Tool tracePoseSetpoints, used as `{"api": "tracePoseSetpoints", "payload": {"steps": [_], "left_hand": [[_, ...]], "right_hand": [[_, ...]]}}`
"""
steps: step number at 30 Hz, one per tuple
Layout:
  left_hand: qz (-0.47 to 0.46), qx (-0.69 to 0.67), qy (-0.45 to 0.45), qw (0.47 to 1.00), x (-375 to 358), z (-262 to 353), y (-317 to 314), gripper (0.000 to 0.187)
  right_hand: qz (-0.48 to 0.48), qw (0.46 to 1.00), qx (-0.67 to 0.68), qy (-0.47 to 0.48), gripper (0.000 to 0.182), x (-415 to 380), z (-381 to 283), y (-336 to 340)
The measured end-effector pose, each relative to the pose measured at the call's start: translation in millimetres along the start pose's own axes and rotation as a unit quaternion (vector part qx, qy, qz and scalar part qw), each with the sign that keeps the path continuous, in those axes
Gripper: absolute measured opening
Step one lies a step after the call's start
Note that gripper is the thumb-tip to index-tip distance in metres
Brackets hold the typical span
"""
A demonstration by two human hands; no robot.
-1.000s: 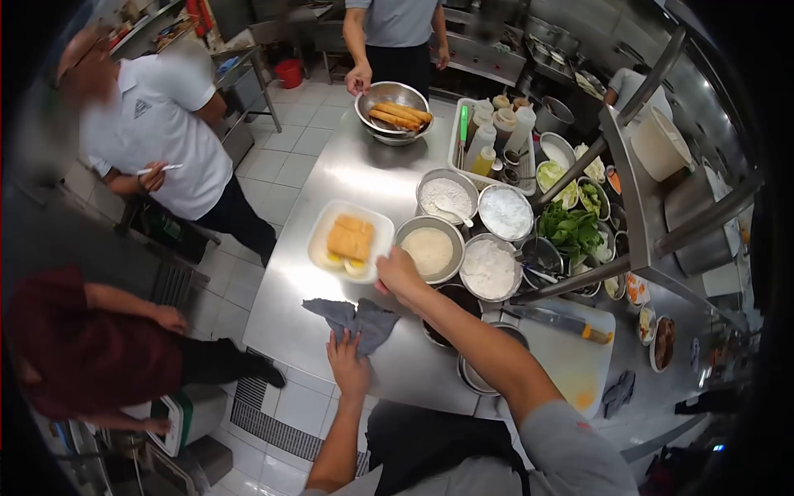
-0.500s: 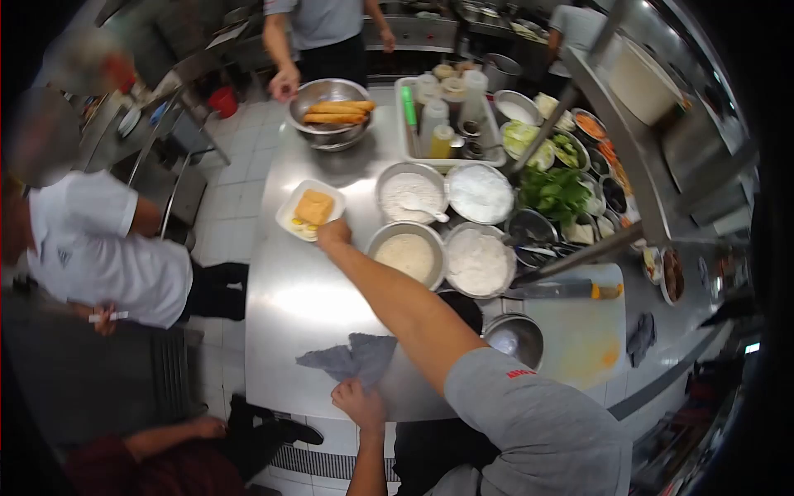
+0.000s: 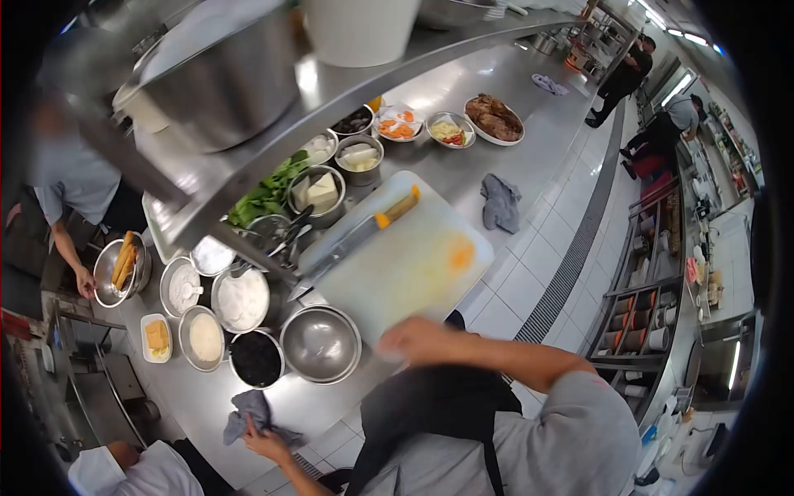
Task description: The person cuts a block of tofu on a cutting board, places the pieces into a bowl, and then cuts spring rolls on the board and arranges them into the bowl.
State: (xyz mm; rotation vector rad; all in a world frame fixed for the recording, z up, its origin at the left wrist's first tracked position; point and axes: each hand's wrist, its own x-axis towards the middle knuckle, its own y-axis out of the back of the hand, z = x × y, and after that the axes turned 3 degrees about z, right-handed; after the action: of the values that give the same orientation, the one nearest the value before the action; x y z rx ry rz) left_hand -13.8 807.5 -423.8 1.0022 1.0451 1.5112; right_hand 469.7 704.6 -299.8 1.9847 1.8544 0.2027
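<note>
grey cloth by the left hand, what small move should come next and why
Probably lift the grey cloth toward the cutting board and wipe its orange mark, keeping clear of the knife. The left hand is on the cloth, and the mark stands out on the pale board. Whether it is fresh or a lasting stain can't be told.

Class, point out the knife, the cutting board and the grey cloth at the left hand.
Knife [image 3: 351,245]: head view, on the blade.
Cutting board [image 3: 403,269]: head view, bare middle.
Grey cloth [image 3: 249,407]: head view, upper folds.
</note>
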Motion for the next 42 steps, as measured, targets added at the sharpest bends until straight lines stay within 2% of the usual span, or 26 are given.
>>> {"api": "tracePoseSetpoints", "payload": {"steps": [1, 2, 3, 4, 6, 7, 10, 11, 14, 16, 17, 18, 19, 20, 21, 22, 23, 25, 27, 28, 30, 31, 34, 38, 41, 42], "left_hand": [[0.006, -0.065, -0.014, 0.998, 8.4, -16.3, -8.2, 0.068], [0.017, -0.13, -0.022, 0.991, 9.8, -30.8, -14.6, 0.071], [0.049, -0.144, 0.01, 0.988, 3.8, -26.7, -9.7, 0.072], [0.085, -0.157, 0.043, 0.983, -6.4, -7.0, 1.5, 0.073], [0.194, -0.093, 0.04, 0.976, -42.9, 72.9, 41.7, 0.073], [0.208, -0.105, 0.054, 0.971, -64.1, 110.2, 57.1, 0.073], [0.235, -0.17, 0.009, 0.957, -121.1, 206.7, 70.8, 0.066], [0.212, -0.156, -0.012, 0.965, -138.0, 243.3, 79.2, 0.065], [0.166, -0.18, -0.026, 0.969, -181.4, 323.5, 100.7, 0.063], [0.143, -0.221, -0.046, 0.964, -199.2, 350.6, 96.7, 0.062], [0.134, -0.247, -0.065, 0.958, -205.5, 360.5, 89.2, 0.061], [0.125, -0.275, -0.084, 0.95, -210.1, 371.5, 82.4, 0.061], [0.113, -0.275, -0.122, 0.947, -212.0, 386.1, 79.7, 0.061], [0.101, -0.275, -0.161, 0.942, -211.8, 401.5, 78.8, 0.061], [0.083, -0.273, -0.198, 0.938, -216.4, 409.7, 78.7, 0.06], [0.07, -0.278, -0.221, 0.932, -225.5, 410.3, 79.6, 0.061], [0.062, -0.285, -0.249, 0.924, -226.9, 411.3, 79.6, 0.062], [0.07, -0.296, -0.297, 0.905, -223.7, 408.5, 85.3, 0.054], [0.033, -0.332, -0.269, 0.903, -232.6, 390.9, 88.3, 0.047], [0.015, -0.354, -0.255, 0.9, -235.9, 385.9, 86.5, 0.044], [-0.044, -0.377, -0.251, 0.89, -237.9, 384.4, 83.7, 0.035], [-0.077, -0.382, -0.266, 0.882, -235.9, 388.7, 84.4, 0.034], [-0.198, -0.397, -0.294, 0.847, -231.2, 414.3, 86.3, 0.035], [-0.314, -0.483, -0.277, 0.769, -231.4, 479.3, 99.9, 0.053], [-0.328, -0.506, -0.327, 0.728, -237.7, 502.1, 106.3, 0.074], [-0.309, -0.513, -0.338, 0.726, -237.4, 505.3, 104.4, 0.074]], "right_hand": [[0.132, 0.985, -0.029, -0.104, 0.023, -10.8, 8.9, 57.3], [0.242, 0.954, -0.102, -0.147, 0.025, -15.8, 39.8, 107.5], [0.292, 0.897, -0.323, -0.076, 0.035, -11.5, 95.0, 162.2], [0.406, 0.838, -0.364, -0.009, 0.047, -8.2, 147.8, 207.9], [0.444, 0.789, -0.403, -0.132, 0.056, 12.3, 196.9, 265.8], [0.452, 0.764, -0.409, -0.214, 0.056, 27.4, 211.5, 279.1], [0.416, 0.829, -0.324, -0.187, 0.051, 49.2, 247.7, 306.1], [0.379, 0.873, -0.253, -0.174, 0.046, 47.1, 228.9, 310.0], [0.392, 0.901, -0.186, 0.018, 0.043, 41.7, 180.3, 259.3], [0.321, 0.925, -0.202, 0.033, 0.045, 54.3, 158.5, 194.7], [0.276, 0.924, -0.263, 0.029, 0.045, 69.1, 164.3, 151.8], [0.26, 0.908, -0.326, -0.03, 0.044, 74.1, 130.4, 123.9], [0.292, 0.898, -0.326, 0.046, 0.039, 89.7, 131.0, 87.9], [0.226, 0.925, -0.293, 0.081, 0.03, 106.0, 129.9, 51.5], [0.098, 0.951, -0.261, 0.137, 0.023, 108.7, 118.8, 16.6], [0.047, 0.95, -0.24, 0.194, 0.017, 91.5, 109.5, -18.3], [-0.011, 0.915, -0.242, 0.321, 0.014, 60.7, 103.3, -20.1], [-0.226, 0.897, -0.181, 0.335, 0.02, 13.0, 116.4, -1.6], [-0.374, 0.899, -0.1, 0.206, 0.034, -32.4, 133.5, 57.9], [-0.361, 0.92, -0.094, 0.119, 0.04, -52.6, 133.6, 96.5], [-0.194, 0.972, -0.094, 0.091, 0.037, -87.4, 141.9, 168.0], [-0.132, 0.989, -0.062, 0.037, 0.035, -99.0, 127.8, 200.6], [0.079, 0.992, 0.071, -0.063, 0.031, -125.8, 99.5, 243.2], [0.126, 0.982, 0.079, 0.113, 0.027, -135.1, 35.7, 237.0], [0.132, 0.966, 0.048, 0.216, 0.026, -138.2, 8.3, 220.5], [0.148, 0.957, 0.04, 0.245, 0.026, -138.3, 4.9, 217.5]]}}
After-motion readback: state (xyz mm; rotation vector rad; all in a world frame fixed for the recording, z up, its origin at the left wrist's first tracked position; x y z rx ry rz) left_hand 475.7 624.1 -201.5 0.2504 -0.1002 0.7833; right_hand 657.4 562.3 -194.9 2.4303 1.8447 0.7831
